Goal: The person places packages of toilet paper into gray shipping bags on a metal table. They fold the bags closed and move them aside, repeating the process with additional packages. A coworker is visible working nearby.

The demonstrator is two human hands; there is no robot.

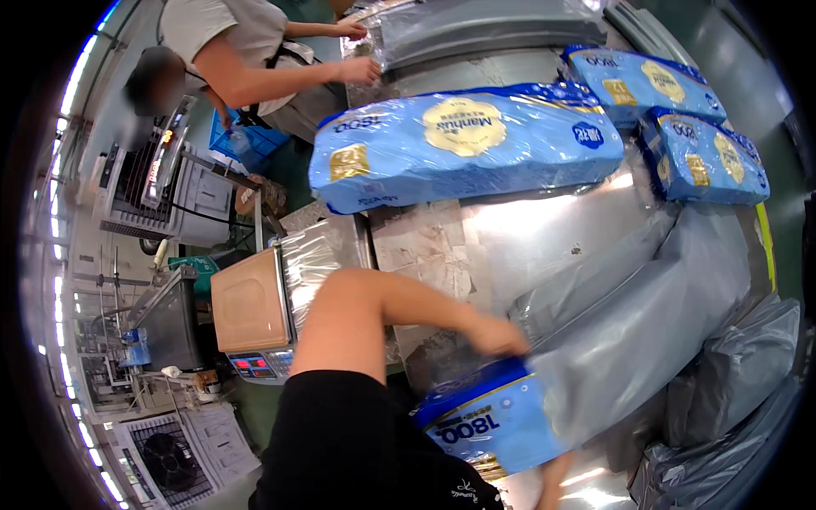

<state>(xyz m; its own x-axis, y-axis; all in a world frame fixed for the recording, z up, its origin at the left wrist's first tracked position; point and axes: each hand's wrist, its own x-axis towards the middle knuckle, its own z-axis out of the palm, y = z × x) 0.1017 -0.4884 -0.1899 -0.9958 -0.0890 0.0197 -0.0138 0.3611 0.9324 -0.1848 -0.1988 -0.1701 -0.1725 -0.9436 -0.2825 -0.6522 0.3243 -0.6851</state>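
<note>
A blue pack (489,421) is gripped by the left hand (497,337) and right hand (552,480), half inside a grey bag (646,331); finger state cannot be told.

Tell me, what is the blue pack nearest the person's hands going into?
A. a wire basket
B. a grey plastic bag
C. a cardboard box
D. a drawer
B: the blue pack is partly inside a grey plastic bag, with the left hand at the bag's opening.

Blue pkg (489,421) w/ white panel, lying flat, far end tucked inside grey poly bag (646,340); bag mouth right at left-hand fingers (501,338), pkg just below them, right fingertips (552,476) under pkg.
</note>
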